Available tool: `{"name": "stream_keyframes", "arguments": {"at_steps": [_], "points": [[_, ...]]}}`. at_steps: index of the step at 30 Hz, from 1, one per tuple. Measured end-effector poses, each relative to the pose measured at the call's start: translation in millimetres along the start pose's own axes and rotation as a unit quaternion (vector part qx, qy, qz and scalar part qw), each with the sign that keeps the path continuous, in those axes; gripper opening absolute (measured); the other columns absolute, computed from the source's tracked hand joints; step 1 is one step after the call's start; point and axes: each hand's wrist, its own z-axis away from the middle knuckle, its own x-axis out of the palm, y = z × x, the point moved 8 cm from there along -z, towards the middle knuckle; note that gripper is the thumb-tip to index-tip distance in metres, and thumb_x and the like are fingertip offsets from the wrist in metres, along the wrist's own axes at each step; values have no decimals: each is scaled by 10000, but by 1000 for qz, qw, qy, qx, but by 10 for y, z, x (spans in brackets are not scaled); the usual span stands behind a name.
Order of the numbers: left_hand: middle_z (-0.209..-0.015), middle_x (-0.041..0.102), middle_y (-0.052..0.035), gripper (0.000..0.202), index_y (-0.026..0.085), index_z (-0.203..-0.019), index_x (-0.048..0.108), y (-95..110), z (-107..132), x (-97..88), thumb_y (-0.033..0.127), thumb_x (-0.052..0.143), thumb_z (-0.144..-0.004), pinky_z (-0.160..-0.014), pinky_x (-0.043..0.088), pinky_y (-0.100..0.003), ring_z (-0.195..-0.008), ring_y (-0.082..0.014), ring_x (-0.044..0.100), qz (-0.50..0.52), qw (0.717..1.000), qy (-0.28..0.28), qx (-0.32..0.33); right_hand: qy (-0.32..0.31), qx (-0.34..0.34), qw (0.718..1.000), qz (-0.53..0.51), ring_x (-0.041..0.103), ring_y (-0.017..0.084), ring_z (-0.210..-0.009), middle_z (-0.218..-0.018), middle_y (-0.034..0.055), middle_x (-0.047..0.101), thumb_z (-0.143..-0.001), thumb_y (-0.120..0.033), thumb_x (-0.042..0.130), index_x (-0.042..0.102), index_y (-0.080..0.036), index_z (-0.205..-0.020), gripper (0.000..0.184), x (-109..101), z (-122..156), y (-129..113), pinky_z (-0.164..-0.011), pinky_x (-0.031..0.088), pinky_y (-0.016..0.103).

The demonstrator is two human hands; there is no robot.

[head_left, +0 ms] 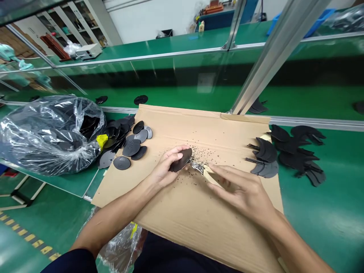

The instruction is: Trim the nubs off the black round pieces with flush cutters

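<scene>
My left hand (167, 165) grips a black oval plastic piece (182, 160) above the cardboard sheet (182, 216). In my right hand (241, 185) is a pair of cutting pliers (209, 175) with pale yellow handles, and my fingers are round the handles. The metal jaws lie at the right edge of the oval piece; whether they touch it I cannot tell. Many small black scraps (204, 153) are scattered on the cardboard around the jaws. Left of my left hand lie several loose black oval pieces (131, 147).
A clear plastic bag (54, 132) of black parts stands at the left with more black pieces beside it. Several fan-shaped black parts (295, 148) are piled at the right. A metal frame post (273, 57) rises behind the cardboard. Another plastic bag (122, 246) hangs below.
</scene>
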Motion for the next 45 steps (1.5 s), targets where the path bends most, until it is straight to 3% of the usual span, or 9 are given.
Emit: {"name": "stream_keyframes", "arguments": {"at_steps": [3, 7, 12, 15, 19, 22, 27, 36, 45], "points": [[-868, 674, -13, 296, 172, -924, 677, 30, -22, -19, 234, 758, -646, -564, 460, -229, -617, -95, 542, -1, 1000, -6, 0, 15, -8, 1000, 17, 702, 179, -707, -1121, 59, 779, -911, -269, 714, 667, -285, -1336, 428, -8, -4, 21, -612, 607, 330], [-838, 701, 4, 292, 188, -904, 668, 173, -20, -43, 238, 795, -645, -580, 469, -213, -622, -100, 592, -52, 998, -30, 36, 72, -37, 987, 138, 720, 254, -913, -1119, 95, 758, -906, -271, 702, 658, -245, -1322, 419, -81, -13, 36, -790, 602, 396], [-1047, 766, -70, 355, 172, -1008, 761, 138, 40, 68, 235, 830, -666, -844, 517, -277, -945, -209, 694, -186, 976, -112, 30, 76, -38, 956, 280, 686, 276, -949, -1096, 114, 736, -906, -257, 662, 651, -209, -1293, 390, -56, -7, 56, -774, 561, 380], [-1106, 763, -87, 363, 167, -1033, 760, 56, 37, 75, 240, 841, -687, -885, 521, -294, -987, -218, 697, -176, 977, -117, 7, 68, -34, 948, 310, 668, 267, -930, -1097, 110, 726, -917, -259, 635, 632, -207, -1300, 387, -28, 1, 47, -766, 543, 374], [-918, 746, -25, 330, 180, -975, 696, 118, -22, -40, 235, 847, -687, -778, 550, -266, -784, -145, 685, -47, 997, -51, 29, 91, -17, 951, 294, 655, 271, -954, -1113, 120, 709, -930, -302, 632, 603, -167, -1293, 388, -77, -2, 37, -795, 536, 390], [-897, 726, -27, 268, 174, -938, 665, 197, -46, -86, 202, 809, -713, -808, 556, -263, -827, -146, 691, 21, 998, -28, 51, 95, -21, 958, 271, 651, 277, -975, -1112, 117, 709, -932, -318, 641, 602, -172, -1273, 373, -83, -7, 32, -816, 524, 406], [-906, 697, -1, 427, 210, -1123, 636, 223, -31, -66, 82, 720, -725, -720, 539, -185, -784, -94, 671, 67, 997, -20, 41, 89, -41, 966, 237, 644, 282, -980, -1101, 121, 711, -915, -321, 668, 602, -169, -1274, 395, -43, 0, 21, -824, 521, 424], [-857, 666, -9, 312, 193, -1056, 615, 44, 33, 41, 143, 696, -759, -596, 546, -202, -607, -79, 597, 70, 995, -63, -33, 76, -96, 972, 202, 673, 259, -960, -1129, 144, 700, -930, -330, 675, 566, -157, -1301, 424, 21, 20, -110, -789, 554, 384], [-833, 690, -6, 458, 173, -1174, 629, -69, 67, 98, 174, 759, -735, -578, 505, -236, -566, -85, 559, 73, 991, -95, -58, 66, -108, 972, 196, 676, 249, -944, -1133, 146, 706, -967, -319, 635, 548, -151, -1333, 411, 42, 13, -121, -802, 571, 379]]}}
